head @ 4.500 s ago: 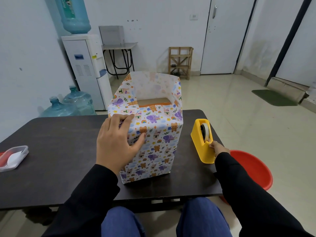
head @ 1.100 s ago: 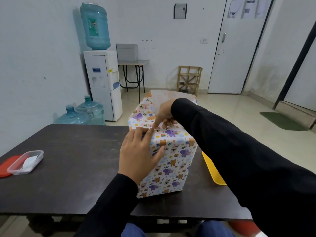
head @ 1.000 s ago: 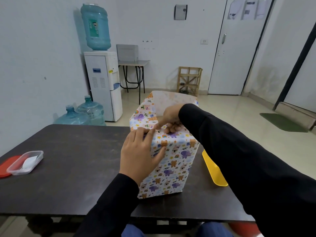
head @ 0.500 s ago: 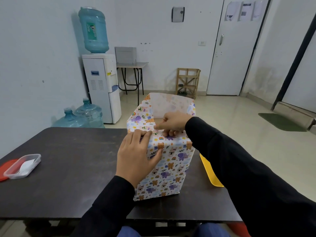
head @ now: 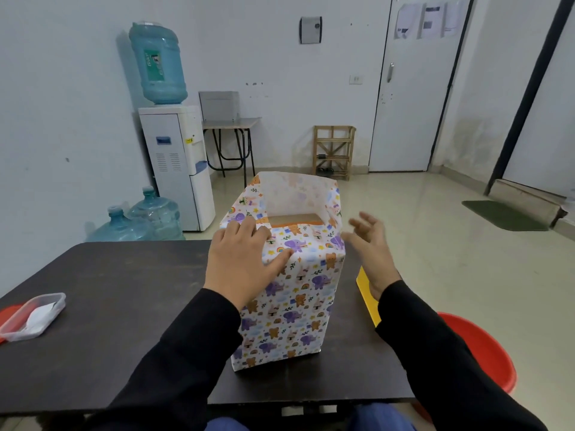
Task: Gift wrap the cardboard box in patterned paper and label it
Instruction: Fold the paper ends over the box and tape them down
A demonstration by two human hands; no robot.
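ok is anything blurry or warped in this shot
Head view: the right hand is smeared by motion blur, its fingers soft, while the left hand and the wrapped box are sharp. Head view, edges: the wide lens tilts uprights, as at the dark post.

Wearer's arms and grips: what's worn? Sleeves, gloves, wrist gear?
Long plain black sleeves cover both arms, the left sleeve and right sleeve ending at the wrists. The left grip and right grip are bare: no gloves, rings or watch visible.
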